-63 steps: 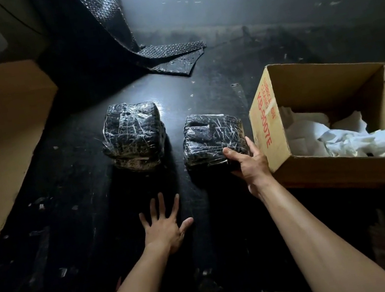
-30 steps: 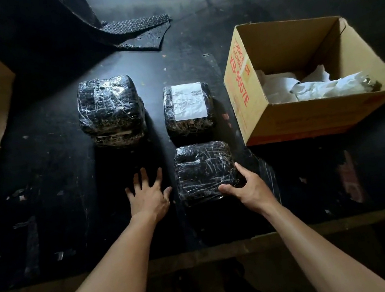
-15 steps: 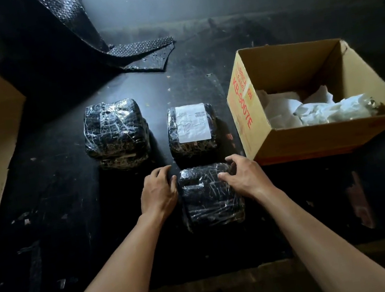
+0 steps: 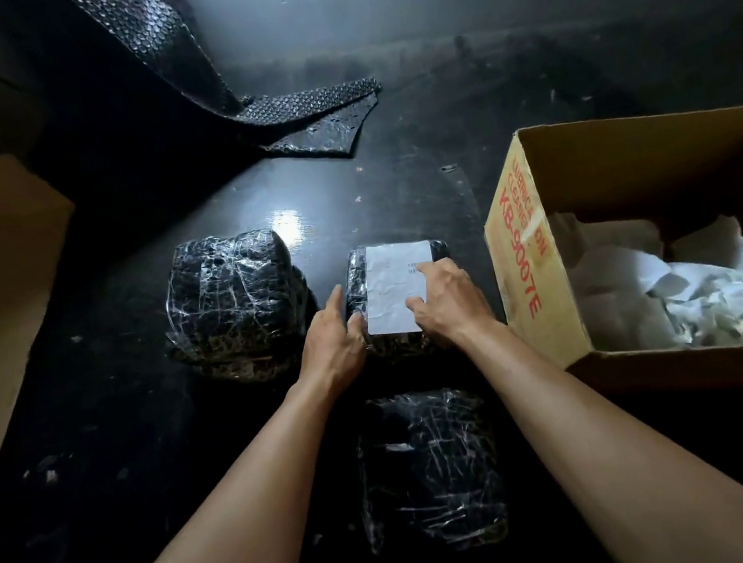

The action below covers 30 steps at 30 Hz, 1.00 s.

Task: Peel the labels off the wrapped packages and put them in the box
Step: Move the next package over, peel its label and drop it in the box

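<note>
At centre frame the right hand (image 4: 449, 300) presses curled fingers on the white label (image 4: 392, 285), gripping nothing yet; the left hand (image 4: 335, 341), open, braces the labelled package (image 4: 354, 279) at its side. Best to lift a corner and peel slowly. The box (image 4: 524, 265) waits just right.

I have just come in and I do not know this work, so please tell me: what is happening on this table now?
A person is working on wrapped black packages on a dark table. Both hands are on the middle package, which carries a white label: the left hand steadies its side, and the right hand rests on the label, seemingly about to peel it. The label looks fully stuck. Two other packages, one at left and one nearer, show no label. The open cardboard box at right holds crumpled white paper.
</note>
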Motion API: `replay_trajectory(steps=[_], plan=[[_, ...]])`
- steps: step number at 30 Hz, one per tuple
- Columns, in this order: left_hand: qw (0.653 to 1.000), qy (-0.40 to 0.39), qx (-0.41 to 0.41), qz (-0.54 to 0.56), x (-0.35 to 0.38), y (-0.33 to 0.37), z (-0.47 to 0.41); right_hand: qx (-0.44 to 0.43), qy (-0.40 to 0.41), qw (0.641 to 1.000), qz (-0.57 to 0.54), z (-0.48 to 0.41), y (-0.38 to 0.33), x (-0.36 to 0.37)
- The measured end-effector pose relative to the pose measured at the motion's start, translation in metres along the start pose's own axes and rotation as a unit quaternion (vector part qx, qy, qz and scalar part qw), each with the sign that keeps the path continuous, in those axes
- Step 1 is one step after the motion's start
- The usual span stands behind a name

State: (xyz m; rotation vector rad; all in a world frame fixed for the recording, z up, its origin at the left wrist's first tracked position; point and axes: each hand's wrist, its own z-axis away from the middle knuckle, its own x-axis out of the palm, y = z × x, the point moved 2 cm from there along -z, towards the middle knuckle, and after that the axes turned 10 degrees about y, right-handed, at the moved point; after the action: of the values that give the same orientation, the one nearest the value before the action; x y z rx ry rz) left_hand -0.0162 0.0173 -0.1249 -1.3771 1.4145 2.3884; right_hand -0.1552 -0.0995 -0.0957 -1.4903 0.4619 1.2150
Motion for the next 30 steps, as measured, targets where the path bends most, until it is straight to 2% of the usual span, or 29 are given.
replay_trajectory(steps=[5, 11, 19, 23, 30], plan=[[0.998, -0.024, -0.048, 0.046, 0.014, 0.000, -0.038, 0.004, -0.006, 1.000, 0.028, -0.035, -0.003, 0.005], [0.984, -0.032, -0.091, 0.151, 0.026, 0.000, -0.074, 0.016, -0.074, 0.997, 0.003, -0.068, -0.006, 0.011], [0.974, -0.048, -0.062, 0.212, 0.034, -0.012, -0.090, -0.058, 0.015, 0.998, 0.031, -0.092, -0.009, 0.019], [0.967, -0.041, -0.079, 0.239, 0.038, -0.020, -0.091, -0.025, 0.049, 0.998, -0.004, -0.097, -0.009, 0.024], [0.957, -0.035, -0.103, 0.269, 0.038, -0.022, -0.092, -0.031, 0.089, 0.994, -0.056, -0.090, -0.010, 0.028]])
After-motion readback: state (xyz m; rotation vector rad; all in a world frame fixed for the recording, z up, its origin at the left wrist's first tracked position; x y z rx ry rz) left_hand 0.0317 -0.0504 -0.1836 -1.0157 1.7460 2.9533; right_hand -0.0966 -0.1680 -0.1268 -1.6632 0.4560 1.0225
